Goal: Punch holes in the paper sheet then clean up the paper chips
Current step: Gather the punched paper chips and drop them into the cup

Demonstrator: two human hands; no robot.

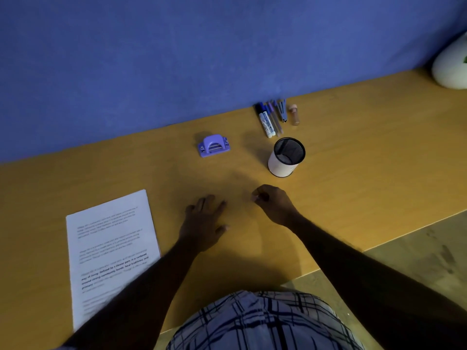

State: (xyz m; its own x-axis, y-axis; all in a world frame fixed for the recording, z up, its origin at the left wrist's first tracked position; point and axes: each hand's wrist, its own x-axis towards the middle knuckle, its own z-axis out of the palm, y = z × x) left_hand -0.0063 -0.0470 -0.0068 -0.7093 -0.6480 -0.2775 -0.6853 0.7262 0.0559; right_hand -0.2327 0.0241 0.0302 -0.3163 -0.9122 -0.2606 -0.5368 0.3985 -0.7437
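Hands rest on the wooden desk (pixel 353 173), near each other at its middle. The left hand (pixel 202 223) lies flat, palm down, fingers spread and holding nothing. The right hand (pixel 274 204) is curled, thumb and fingertips pinched together — something pale shows at the pinch, too small to tell whether it is a paper chip.

Just left of the left hand lies the paper sheet (pixel 111 251), white with blurred printed lines, flat on the desk; its long axis runs from the person toward the wall, leaning slightly left at the far end. The left forearm crosses its near corner.

Beyond the left hand, well apart, sits the purple hole punch (pixel 214 145), its long side running left to right. Beyond the right hand stands a white cup (pixel 285 159) with a dark mesh inside; its contents cannot be made out. Farther still, against the blue wall (pixel 177 59), a row of markers (pixel 271 117) lies pointing away from the person — a small brownish bottle (pixel 294 114) beside them.
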